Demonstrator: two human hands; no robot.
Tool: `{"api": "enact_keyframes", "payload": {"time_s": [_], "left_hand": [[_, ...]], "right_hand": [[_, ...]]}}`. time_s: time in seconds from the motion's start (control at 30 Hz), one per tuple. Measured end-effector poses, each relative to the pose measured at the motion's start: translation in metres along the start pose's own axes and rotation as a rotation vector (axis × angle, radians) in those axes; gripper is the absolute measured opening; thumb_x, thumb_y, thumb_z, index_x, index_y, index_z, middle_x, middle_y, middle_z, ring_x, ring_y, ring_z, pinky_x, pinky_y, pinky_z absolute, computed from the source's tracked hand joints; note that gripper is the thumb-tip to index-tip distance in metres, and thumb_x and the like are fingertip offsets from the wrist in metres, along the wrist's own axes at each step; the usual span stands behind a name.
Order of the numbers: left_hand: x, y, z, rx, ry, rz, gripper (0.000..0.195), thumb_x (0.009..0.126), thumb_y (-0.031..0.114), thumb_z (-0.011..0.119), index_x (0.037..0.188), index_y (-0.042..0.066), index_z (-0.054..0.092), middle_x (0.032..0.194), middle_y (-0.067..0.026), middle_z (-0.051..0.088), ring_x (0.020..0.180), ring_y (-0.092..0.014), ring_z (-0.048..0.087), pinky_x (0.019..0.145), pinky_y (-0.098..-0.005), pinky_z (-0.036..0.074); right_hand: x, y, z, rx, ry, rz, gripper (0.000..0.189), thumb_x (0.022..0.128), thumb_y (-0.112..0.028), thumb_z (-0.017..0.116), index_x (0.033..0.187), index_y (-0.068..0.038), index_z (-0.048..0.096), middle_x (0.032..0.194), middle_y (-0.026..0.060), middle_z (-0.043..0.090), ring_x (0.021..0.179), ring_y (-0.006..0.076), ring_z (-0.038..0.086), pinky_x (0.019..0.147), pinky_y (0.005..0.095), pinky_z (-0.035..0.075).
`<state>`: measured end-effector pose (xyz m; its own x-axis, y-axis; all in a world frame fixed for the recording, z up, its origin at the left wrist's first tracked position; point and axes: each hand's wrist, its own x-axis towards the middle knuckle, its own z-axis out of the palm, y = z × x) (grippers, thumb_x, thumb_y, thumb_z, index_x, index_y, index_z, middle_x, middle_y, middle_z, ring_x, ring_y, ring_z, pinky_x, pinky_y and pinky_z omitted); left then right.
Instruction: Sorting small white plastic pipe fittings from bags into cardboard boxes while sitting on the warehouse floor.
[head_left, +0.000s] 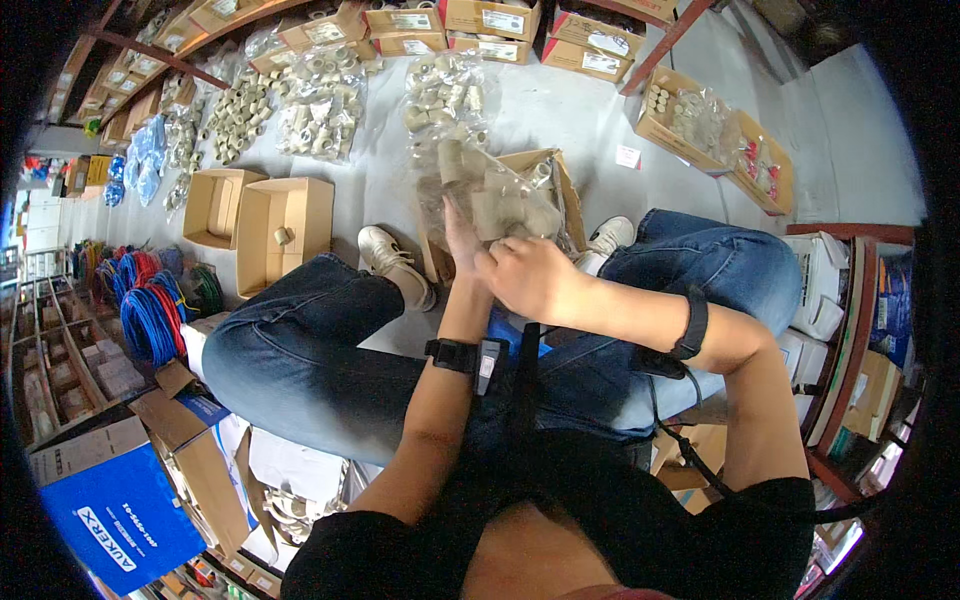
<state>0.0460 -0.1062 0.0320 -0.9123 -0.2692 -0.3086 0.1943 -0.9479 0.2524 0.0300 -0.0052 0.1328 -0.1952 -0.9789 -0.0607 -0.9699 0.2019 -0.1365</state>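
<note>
A clear plastic bag of beige pipe fittings (517, 204) is up in front of me between my knees. My left hand (463, 238) supports its lower left side, one digit pointing up along the plastic and the others hidden. My right hand (534, 276) is curled at the bag's near edge, knuckles up, beside my left wrist; the plastic seems pinched in its fingers. Behind the bag, an open cardboard box (568, 196) stands on the floor between my shoes, with some fittings in it. The bag hides most of this box.
Two open cardboard boxes (251, 259) stand at left, one with a single fitting (282, 236). Bagged fittings (319, 120) and loose couplings (238, 112) cover the floor beyond. Boxes of parts (686, 124) lie at right. Coiled hoses (150, 315) and a blue carton (124, 510) are at my left.
</note>
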Motion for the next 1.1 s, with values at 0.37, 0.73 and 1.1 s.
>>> {"api": "enact_keyframes", "payload": {"time_s": [0.37,0.73,1.1], "left_hand": [[-0.014,0.007,0.024,-0.080,-0.049,-0.097,0.061,0.080,0.052,0.038,0.119,0.006,0.036,0.113,-0.0141,0.046,0.101,-0.027,0.048,0.084,-0.0408,0.042],[-0.013,0.012,0.019,-0.099,0.011,-0.135,0.057,0.081,0.050,0.037,0.115,0.004,0.041,0.110,-0.0146,0.049,0.100,-0.027,0.049,0.084,-0.0414,0.042],[-0.013,0.013,0.009,-0.366,-0.201,-0.299,0.059,0.080,0.051,0.038,0.115,0.003,0.042,0.112,-0.0159,0.048,0.100,-0.028,0.050,0.081,-0.0421,0.044]], "right_hand": [[0.018,0.115,0.028,1.299,0.287,0.590,0.017,0.081,-0.020,0.052,0.080,-0.003,0.055,0.071,0.0011,0.055,0.062,0.0093,0.049,0.060,0.0214,0.041],[0.015,0.112,0.036,1.647,0.214,0.625,0.018,0.084,-0.023,0.048,0.072,-0.010,0.051,0.060,-0.0036,0.046,0.057,0.0044,0.044,0.053,0.0190,0.039],[0.014,0.106,0.044,1.168,0.253,0.524,0.020,0.087,-0.017,0.039,0.076,-0.003,0.048,0.063,0.0041,0.052,0.048,0.0124,0.053,0.039,0.0243,0.041]]}}
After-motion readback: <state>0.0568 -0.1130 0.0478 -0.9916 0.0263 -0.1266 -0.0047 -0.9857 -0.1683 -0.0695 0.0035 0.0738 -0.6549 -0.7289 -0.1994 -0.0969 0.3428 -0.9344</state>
